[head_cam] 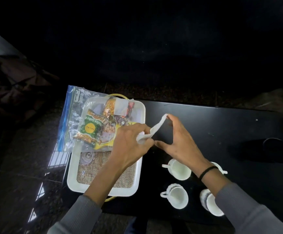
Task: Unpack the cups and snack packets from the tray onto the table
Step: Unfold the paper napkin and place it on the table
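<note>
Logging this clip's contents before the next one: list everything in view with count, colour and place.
table: one, black, centre
tray: one, white, table's left end
burlap mat: one, tan, inside tray
zip bag: one, clear, blue edge, tray's far end
snack packets: several, multicoloured, inside the bag
glass item: one, clear, in tray
cups: four, white, table, right of tray
cylinder: one, black, lying at table's right end
bundle: one, dark, far left, off table
cloth: one, white, held between both hands
left hand: one, grips cloth's near end
right hand: one, fingers pinch its far end
</note>
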A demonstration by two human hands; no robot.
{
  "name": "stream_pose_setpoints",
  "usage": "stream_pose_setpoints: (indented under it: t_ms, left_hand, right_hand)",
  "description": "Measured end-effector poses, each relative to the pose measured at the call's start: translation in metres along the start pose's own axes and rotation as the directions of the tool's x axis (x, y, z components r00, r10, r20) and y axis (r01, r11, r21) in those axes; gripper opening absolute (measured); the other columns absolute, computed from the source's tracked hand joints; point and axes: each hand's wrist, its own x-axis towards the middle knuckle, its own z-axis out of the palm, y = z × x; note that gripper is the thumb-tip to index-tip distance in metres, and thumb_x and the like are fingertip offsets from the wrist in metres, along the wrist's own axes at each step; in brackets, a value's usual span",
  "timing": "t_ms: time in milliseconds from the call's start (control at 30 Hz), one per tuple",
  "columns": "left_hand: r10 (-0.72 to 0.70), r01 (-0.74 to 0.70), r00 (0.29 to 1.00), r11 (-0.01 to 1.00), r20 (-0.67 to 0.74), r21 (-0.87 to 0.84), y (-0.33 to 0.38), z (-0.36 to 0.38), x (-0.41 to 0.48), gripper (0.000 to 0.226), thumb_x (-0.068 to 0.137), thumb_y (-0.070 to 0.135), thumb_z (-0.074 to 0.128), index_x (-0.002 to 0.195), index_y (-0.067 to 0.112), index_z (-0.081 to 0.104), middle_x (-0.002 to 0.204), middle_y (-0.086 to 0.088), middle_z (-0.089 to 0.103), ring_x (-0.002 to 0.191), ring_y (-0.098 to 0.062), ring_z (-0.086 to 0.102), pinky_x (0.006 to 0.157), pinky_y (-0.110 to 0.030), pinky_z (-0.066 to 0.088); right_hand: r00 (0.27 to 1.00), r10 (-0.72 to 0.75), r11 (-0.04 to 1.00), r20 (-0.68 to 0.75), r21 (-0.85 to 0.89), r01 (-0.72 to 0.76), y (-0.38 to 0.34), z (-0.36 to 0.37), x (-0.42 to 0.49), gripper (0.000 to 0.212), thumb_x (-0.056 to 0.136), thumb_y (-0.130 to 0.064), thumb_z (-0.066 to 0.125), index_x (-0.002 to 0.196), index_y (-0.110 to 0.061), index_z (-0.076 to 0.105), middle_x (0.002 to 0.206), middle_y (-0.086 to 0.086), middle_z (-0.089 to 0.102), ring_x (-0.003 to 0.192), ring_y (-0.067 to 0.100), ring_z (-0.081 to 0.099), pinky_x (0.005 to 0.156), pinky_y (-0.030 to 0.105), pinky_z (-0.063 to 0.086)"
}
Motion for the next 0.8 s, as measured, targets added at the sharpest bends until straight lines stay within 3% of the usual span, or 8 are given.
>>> stream_pose_setpoints:
  t_ms: [67,133,233,367,467,600,700,800]
  left_hand:
    - [0.012,-0.012,0.994,1.0,0.112,-0.002,0.019,0.002,-0.003,0.013,0.072,0.033,0.063,0.079,0.023,0.068,0.067,0.007,0.066,0.06,-0.01,0.057,0.058,-0.026,0.044]
    - [-0.006,0.011,0.981,1.0,0.196,-0.02,0.039,0.005,-0.007,0.014,0.072,0.038,0.062,0.079,0.026,0.063,0.066,0.004,0.063,0.059,-0.014,0.056,0.055,-0.031,0.044]
    - [-0.044,0.109,0.965,0.965,0.26,-0.239,0.068,0.017,-0.014,0.011,0.077,0.033,0.066,0.085,0.026,0.067,0.076,0.001,0.069,0.068,-0.009,0.062,0.062,-0.026,0.048]
    - [-0.236,0.318,0.948,0.757,0.214,-0.571,0.102,0.046,-0.022,0.013,0.086,0.016,0.076,0.098,0.022,0.075,0.091,0.003,0.079,0.082,-0.009,0.074,0.068,-0.022,0.057]
    - [-0.329,0.401,0.914,0.645,0.237,-0.65,0.124,0.067,-0.026,0.022,0.086,0.03,0.079,0.104,0.018,0.076,0.097,0.0,0.08,0.086,-0.012,0.076,0.067,-0.024,0.059]
    - [-0.337,0.466,0.885,0.659,0.323,-0.59,0.149,0.095,-0.032,0.023,0.086,0.032,0.079,0.102,0.015,0.077,0.1,-0.005,0.08,0.095,-0.022,0.075,0.073,-0.028,0.06]
    - [-0.317,0.478,0.878,0.612,0.358,-0.63,0.167,0.114,-0.031,0.025,0.087,0.028,0.079,0.106,0.011,0.075,0.103,-0.005,0.08,0.096,-0.021,0.076,0.07,-0.025,0.059]
    - [-0.254,0.474,0.879,0.559,0.404,-0.68,0.179,0.13,-0.022,0.03,0.088,0.022,0.078,0.116,0.012,0.072,0.107,-0.003,0.079,0.098,-0.019,0.076,0.071,-0.024,0.06]
  right_hand:
    - [0.997,0.044,0.99,0.058,0.132,-0.052,0.004,-0.02,-0.01,0.106,0.071,-0.04,0.091,0.152,-0.045,0.022,0.157,-0.008,0.037,0.145,0.013,0.035,0.116,0.041,0.036]
    - [0.988,0.035,0.947,0.149,0.31,-0.08,0.01,-0.043,-0.024,0.101,0.064,-0.038,0.095,0.146,-0.049,0.037,0.149,-0.012,0.047,0.138,0.006,0.045,0.113,0.034,0.037]
    - [0.97,-0.01,0.805,0.243,0.577,-0.137,0.026,-0.076,-0.046,0.061,0.068,-0.024,0.094,0.123,-0.031,0.068,0.124,-0.008,0.069,0.114,0.011,0.067,0.1,0.035,0.053]
    - [0.969,0.11,0.586,0.221,0.773,-0.243,0.059,-0.114,-0.07,0.053,0.071,-0.013,0.091,0.12,-0.015,0.071,0.115,0.006,0.077,0.107,0.024,0.073,0.088,0.04,0.061]
    - [0.962,0.189,0.53,0.196,0.805,-0.268,0.076,-0.138,-0.088,0.04,0.077,-0.014,0.087,0.115,-0.013,0.072,0.115,0.01,0.078,0.107,0.027,0.074,0.074,0.027,0.062]
    - [0.955,0.269,0.515,0.126,0.819,-0.253,0.092,-0.17,-0.107,0.028,0.081,-0.021,0.085,0.106,-0.015,0.075,0.108,0.007,0.08,0.097,0.023,0.077,0.068,0.025,0.061]
    - [0.954,0.257,0.544,0.153,0.793,-0.274,0.103,-0.189,-0.118,0.033,0.084,-0.025,0.083,0.115,-0.014,0.075,0.111,0.005,0.079,0.1,0.023,0.077,0.074,0.029,0.063]
    - [0.953,0.276,0.579,0.124,0.77,-0.268,0.115,-0.199,-0.124,0.032,0.086,-0.014,0.081,0.118,-0.011,0.075,0.112,0.005,0.079,0.104,0.023,0.076,0.086,0.032,0.063]
